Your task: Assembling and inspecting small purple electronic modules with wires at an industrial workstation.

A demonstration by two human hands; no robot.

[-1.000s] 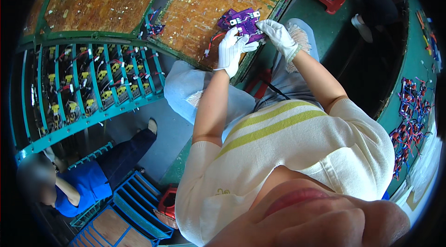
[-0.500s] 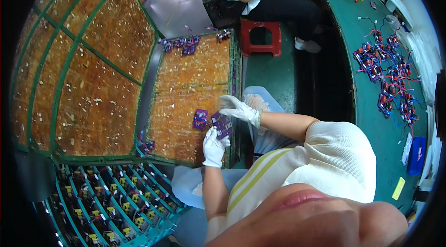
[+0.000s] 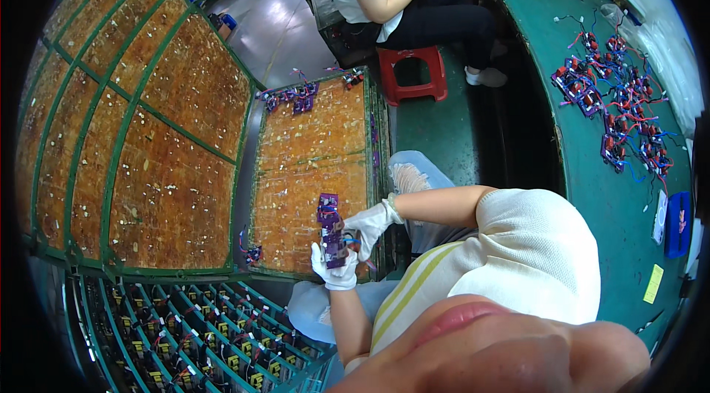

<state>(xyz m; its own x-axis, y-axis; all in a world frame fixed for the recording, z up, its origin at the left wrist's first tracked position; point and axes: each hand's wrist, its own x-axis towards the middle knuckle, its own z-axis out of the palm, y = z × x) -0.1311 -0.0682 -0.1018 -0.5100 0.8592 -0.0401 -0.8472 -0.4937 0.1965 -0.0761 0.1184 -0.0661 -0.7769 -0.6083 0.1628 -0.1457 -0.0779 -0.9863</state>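
My left hand (image 3: 334, 272), in a white glove, grips the lower end of a purple circuit board (image 3: 334, 234), which it holds tilted over the wooden tabletop. My right hand (image 3: 376, 226), gloved too, closes at the board's right edge, by some wires and small parts (image 3: 353, 239). Its fingertips are partly hidden there. Just beyond the held board, a second purple circuit board (image 3: 328, 204) lies on the wood, partly covered by it.
More wired boards lie at the worn tabletop's (image 3: 296, 164) far edge and near-left corner (image 3: 253, 253). A green-framed wooden panel (image 3: 170, 186) stands left, above a teal rack (image 3: 200, 341). The green bench (image 3: 592, 201) holds wired boards (image 3: 617, 101). A co-worker sits beyond the red stool (image 3: 410, 75).
My right hand has come down from above the board, where its fingers were spread, and closed at the board's right edge. The board has turned more upright in view. The view has shifted slightly.
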